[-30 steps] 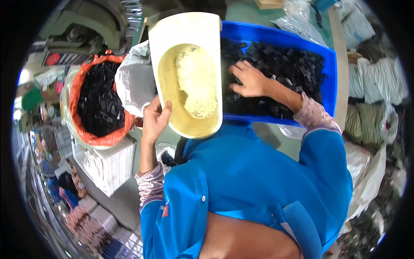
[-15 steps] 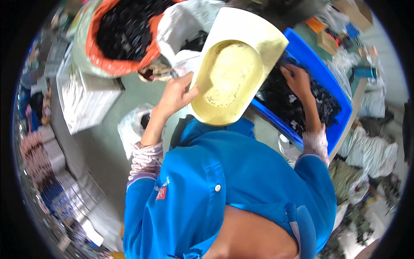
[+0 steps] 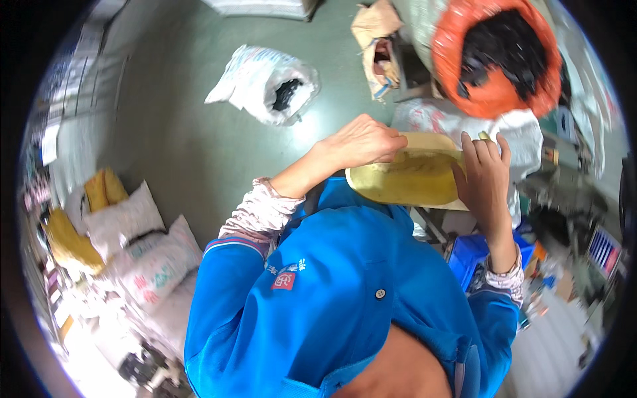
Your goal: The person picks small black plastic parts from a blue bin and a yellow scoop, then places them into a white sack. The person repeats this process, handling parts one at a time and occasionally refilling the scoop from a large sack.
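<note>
A pale yellow pan (image 3: 411, 178) with a rounded, scooped-out basin is held crosswise in front of my waist. My left hand (image 3: 365, 142) is closed on its left far edge, fingers curled over the rim. At the other end, my right hand (image 3: 486, 176) grips the pan, its thumb toward the basin and its fingers reaching over the far side. Some fingertips are bent out of sight. The basin shows a stained yellow bottom with dark specks. Just past the pan, a white woven sack (image 3: 424, 118) lies beneath my right hand's reach.
An orange-lined bag (image 3: 446, 56) of black pieces stands at the far right, with a torn brown paper bag (image 3: 375, 26) beside it. A white sack (image 3: 249, 78) with black contents lies on the floor ahead. Stuffed sacks (image 3: 126, 222) pile up at left; a blue crate (image 3: 468, 255) is by my right forearm.
I have turned left, so the orange-lined bag now appears at the right. My right hand has left the black pieces in the blue crate and taken hold of the pan, which has swung crosswise.
</note>
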Available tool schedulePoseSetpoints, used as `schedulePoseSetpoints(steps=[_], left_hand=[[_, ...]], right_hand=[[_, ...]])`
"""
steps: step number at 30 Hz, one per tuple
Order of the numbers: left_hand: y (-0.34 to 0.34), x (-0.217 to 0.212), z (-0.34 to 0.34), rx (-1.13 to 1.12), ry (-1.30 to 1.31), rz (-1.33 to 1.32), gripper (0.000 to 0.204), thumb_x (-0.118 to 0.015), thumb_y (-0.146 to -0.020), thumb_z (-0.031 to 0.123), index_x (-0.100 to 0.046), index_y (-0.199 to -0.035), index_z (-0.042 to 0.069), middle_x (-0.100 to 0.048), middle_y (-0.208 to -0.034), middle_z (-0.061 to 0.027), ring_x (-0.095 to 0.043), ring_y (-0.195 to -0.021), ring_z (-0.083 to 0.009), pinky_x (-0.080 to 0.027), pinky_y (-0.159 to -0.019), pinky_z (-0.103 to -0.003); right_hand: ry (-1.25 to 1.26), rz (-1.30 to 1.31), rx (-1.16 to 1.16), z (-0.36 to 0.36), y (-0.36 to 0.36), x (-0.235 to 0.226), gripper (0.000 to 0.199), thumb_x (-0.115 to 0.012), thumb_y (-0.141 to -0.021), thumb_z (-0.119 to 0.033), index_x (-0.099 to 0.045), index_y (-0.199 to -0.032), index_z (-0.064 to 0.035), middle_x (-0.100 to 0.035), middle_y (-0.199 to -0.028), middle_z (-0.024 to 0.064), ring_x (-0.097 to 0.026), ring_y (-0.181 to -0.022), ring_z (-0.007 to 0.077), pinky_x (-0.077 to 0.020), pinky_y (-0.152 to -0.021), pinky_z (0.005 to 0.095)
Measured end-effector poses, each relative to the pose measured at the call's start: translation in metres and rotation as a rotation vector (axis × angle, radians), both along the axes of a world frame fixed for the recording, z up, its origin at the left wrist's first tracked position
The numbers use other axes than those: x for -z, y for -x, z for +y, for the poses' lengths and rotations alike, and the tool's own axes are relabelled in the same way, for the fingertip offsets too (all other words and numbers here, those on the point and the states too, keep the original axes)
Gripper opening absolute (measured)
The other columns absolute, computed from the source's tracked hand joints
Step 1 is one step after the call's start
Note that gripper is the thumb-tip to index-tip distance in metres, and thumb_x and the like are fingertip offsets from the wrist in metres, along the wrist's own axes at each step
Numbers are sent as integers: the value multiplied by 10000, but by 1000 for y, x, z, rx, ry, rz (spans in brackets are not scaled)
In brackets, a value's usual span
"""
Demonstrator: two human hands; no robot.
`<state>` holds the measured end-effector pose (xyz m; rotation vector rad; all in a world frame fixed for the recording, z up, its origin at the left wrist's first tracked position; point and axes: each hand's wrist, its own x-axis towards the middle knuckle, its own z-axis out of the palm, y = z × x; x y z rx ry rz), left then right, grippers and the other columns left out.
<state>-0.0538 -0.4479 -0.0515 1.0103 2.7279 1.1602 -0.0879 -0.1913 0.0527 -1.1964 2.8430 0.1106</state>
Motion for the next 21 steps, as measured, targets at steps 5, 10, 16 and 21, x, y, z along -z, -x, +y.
schedulePoseSetpoints(steps=[5,10,16,21], left_hand=[[0,28,-62,-196,-20,-169,153,-681,-794,154,-554,-809,70,-574,-709,-102,-608,-716,-330,-459,-568,-425],[-19,90,-117,-720,-201,-203,139,-662,-877,171,-649,-964,63,-667,-870,-119,-658,-790,-303,-532,-688,-383],[-87,226,-163,-1588,-774,-962,200,-559,-973,98,-628,-1138,6,-685,-966,-77,-654,-778,-136,-576,-668,-282],[-94,363,-169,-1476,-1080,-1210,205,-573,-946,29,-644,-1136,55,-640,-948,-36,-642,-756,-139,-581,-649,-289]], right_hand=[[-93,-280,-254,-83,83,50,352,-694,-760,-179,-581,-1064,-43,-647,-741,117,-644,-805,322,-460,-866,434],[-163,-663,-238,-148,135,135,252,-616,-815,-294,-654,-904,-61,-671,-846,210,-645,-865,415,-498,-754,515],[-96,-802,-31,-191,160,303,360,-626,-810,-359,-651,-919,-17,-661,-850,247,-637,-870,437,-495,-755,534],[-155,-734,80,-238,169,377,387,-630,-846,-372,-636,-914,9,-659,-821,274,-649,-813,451,-504,-720,535]])
